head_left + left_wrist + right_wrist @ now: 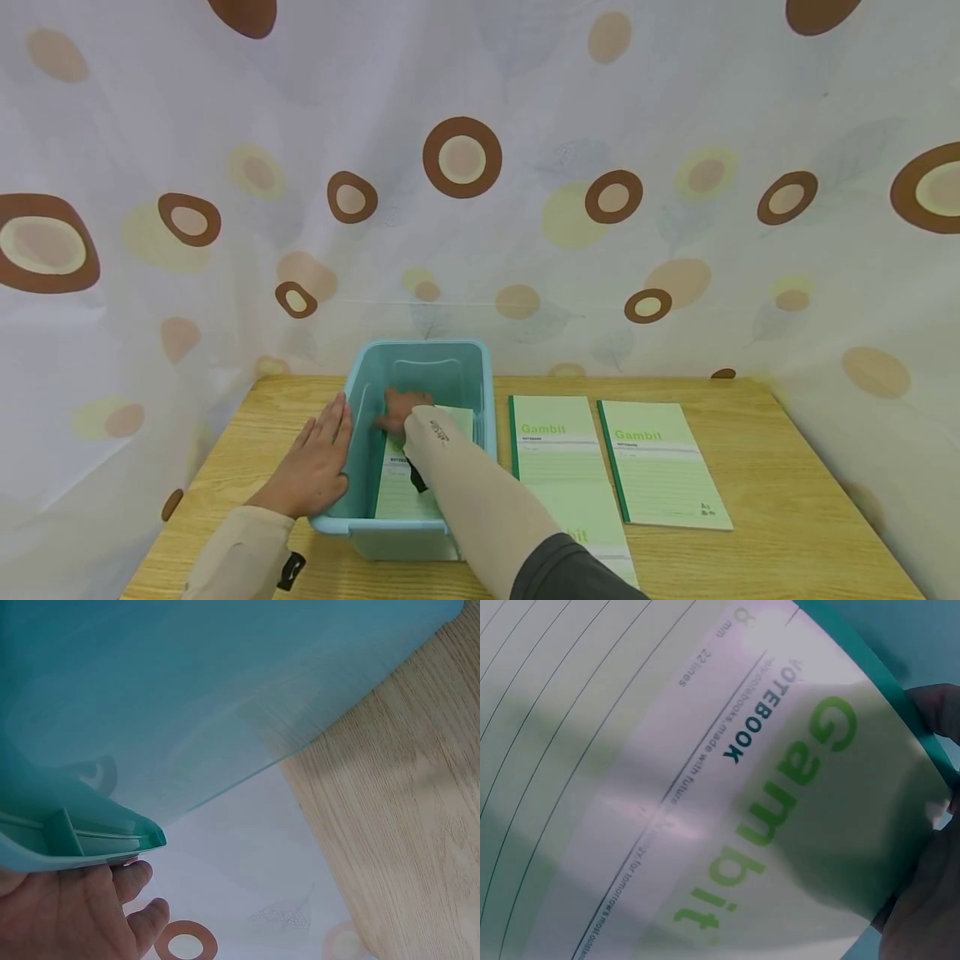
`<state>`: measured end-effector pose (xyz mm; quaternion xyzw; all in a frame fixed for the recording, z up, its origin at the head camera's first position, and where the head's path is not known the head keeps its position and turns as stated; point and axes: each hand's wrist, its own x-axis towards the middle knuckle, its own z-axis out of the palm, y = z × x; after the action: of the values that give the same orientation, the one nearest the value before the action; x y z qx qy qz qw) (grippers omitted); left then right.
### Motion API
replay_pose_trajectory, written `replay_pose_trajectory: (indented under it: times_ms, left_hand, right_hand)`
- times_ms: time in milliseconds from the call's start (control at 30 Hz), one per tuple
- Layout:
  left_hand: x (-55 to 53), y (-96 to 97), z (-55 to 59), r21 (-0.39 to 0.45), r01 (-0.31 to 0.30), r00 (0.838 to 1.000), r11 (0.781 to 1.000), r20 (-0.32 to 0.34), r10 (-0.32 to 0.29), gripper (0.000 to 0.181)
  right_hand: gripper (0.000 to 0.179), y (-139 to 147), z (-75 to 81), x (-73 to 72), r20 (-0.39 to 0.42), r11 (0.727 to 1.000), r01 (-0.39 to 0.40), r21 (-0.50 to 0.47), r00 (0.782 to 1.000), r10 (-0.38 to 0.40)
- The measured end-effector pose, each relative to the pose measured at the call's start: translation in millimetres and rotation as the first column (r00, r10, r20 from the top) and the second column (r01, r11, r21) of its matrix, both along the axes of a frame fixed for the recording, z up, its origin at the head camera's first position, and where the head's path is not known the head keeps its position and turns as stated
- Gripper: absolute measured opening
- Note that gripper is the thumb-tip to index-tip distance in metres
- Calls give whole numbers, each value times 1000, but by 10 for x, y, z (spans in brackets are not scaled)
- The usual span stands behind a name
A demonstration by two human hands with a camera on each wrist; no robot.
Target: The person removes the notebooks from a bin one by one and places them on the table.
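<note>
A light blue plastic bin [420, 542] stands at the left part of the table. My left hand [315, 462] lies along its left rim with fingers straight; in the left wrist view the fingers [82, 907] touch the outside of the rim. Inside the bin, my right hand [401, 408] pinches a pale green Gambit notebook [401, 496] at its top corner by the dark green spine. The right wrist view shows this notebook cover [667, 787] close up, with thumb and fingers [922, 900] at the spine edge. My right forearm hides part of the notebook.
Right of the bin lie more Gambit notebooks: one at the back [558, 458], one overlapping it in front [592, 517], partly behind my right sleeve, and one farther right [663, 467]. The wooden table [787, 500] meets a patterned curtain [525, 250] at the back.
</note>
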<state>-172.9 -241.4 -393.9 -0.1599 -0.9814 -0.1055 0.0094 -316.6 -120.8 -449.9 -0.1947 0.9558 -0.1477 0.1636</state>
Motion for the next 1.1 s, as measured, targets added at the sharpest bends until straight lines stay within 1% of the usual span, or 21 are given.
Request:
replay_pose_trajectory:
  times_ms: [100,200,267,367,600,700,767,833,867,1000,1067,1100]
  left_hand:
    - [0,0,5,-2,0,1000,1000,3,0,74]
    - [4,11,15,-2,1,1000,1000,8,-1,75]
    - [4,16,18,-4,4,1000,1000,8,-4,75]
    - [5,18,14,-5,7,1000,1000,7,-7,75]
    - [2,6,5,-7,-2,1000,1000,31,2,76]
    - [-1,8,2,-10,-5,999,1000,32,6,76]
    - [-2,10,-1,-9,-5,999,1000,32,5,76]
    - [-1,12,-2,-8,-4,999,1000,32,4,76]
    - [-1,14,-3,-10,-4,999,1000,33,4,76]
    - [5,23,6,-13,-6,999,1000,36,6,75]
    - [10,30,11,-8,-12,999,1000,42,12,76]
    - [13,34,13,-3,-14,999,1000,44,14,76]
  right_hand:
    - [52,-31,-34,-24,-16,999,19,29,1000,-18]
    - [57,-53,-75,-51,-51,997,50,61,998,-47]
    - [62,-53,-76,-57,-72,996,65,68,996,-60]
    - [68,-40,-20,-44,-106,995,65,73,993,-57]
    - [71,-38,199,-35,-192,993,78,87,980,-60]
    - [70,-19,307,-41,-230,994,82,77,971,-63]
    - [70,-2,405,-35,-266,994,81,78,962,-57]
    - [66,18,516,-23,-310,994,78,73,949,-51]
    - [63,32,579,-15,-333,995,77,70,942,-49]
    - [45,97,861,25,-437,997,69,46,898,-42]
    - [42,139,1031,50,-471,997,70,34,881,-46]
    - [42,162,1120,63,-480,997,71,29,876,-49]
